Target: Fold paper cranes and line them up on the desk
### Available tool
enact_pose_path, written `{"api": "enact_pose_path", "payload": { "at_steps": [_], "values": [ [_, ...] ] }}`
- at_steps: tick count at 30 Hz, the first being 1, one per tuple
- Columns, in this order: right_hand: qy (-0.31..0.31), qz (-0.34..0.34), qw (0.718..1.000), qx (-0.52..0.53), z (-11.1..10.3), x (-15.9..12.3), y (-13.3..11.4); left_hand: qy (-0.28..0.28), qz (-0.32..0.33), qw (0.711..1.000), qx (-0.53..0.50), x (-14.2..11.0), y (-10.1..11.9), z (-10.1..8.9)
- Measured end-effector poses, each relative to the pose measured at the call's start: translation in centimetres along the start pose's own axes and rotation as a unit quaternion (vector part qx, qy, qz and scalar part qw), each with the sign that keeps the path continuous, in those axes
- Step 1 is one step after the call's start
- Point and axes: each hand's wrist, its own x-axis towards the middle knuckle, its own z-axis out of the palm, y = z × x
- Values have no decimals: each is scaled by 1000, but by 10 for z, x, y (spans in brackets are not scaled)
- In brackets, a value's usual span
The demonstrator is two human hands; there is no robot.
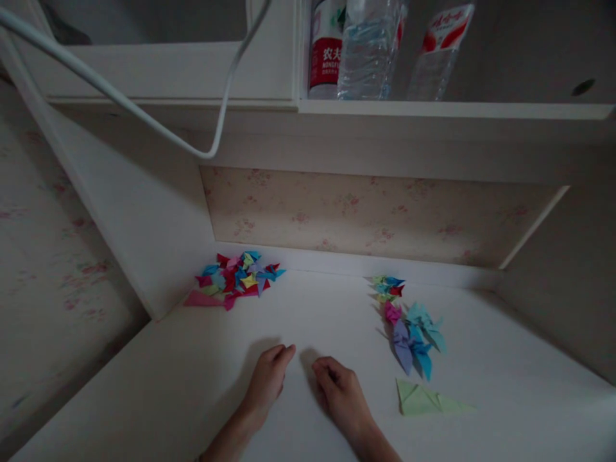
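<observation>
My left hand (270, 377) is closed in a loose fist just above the white desk, thumb uppermost, with nothing showing in it. A small gap to the right, my right hand (341, 391) is also closed, its fingers curled in and no object visible between them. To the right of my right hand lies a light green folded paper piece (423, 399), flat and pointed at its right end. Beyond it sit several folded paper cranes, among them a purple one (402, 346), a blue one (421, 353) and a light teal one (428, 324).
A heap of small colourful folded papers (240, 277) lies at the back left of the desk (317, 308). Smaller folded pieces (387, 287) sit at the back right. Overhead, a shelf (433, 110) holds plastic bottles (368, 54), and a white curved tube (158, 128) hangs in front.
</observation>
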Motion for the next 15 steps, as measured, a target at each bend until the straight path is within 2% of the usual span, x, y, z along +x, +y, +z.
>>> {"api": "enact_pose_path", "payload": {
  "at_steps": [5, 9, 12, 15],
  "values": [
    [4, 3, 1000, -17, 3, -4, -2, 4, 20, 1000, 10, -1, 2, 0],
    [-7, 20, 999, 23, 7, 5, 2, 10, 53, 998, 39, 3, 0, 1],
    [-25, 12, 999, 27, 9, 30, -2, 9, 83, 994, 67, 7, -2, 1],
    [-53, -64, 992, -99, 14, 69, -16, -9, 93, 992, 90, 10, -4, 3]
  ]
}}
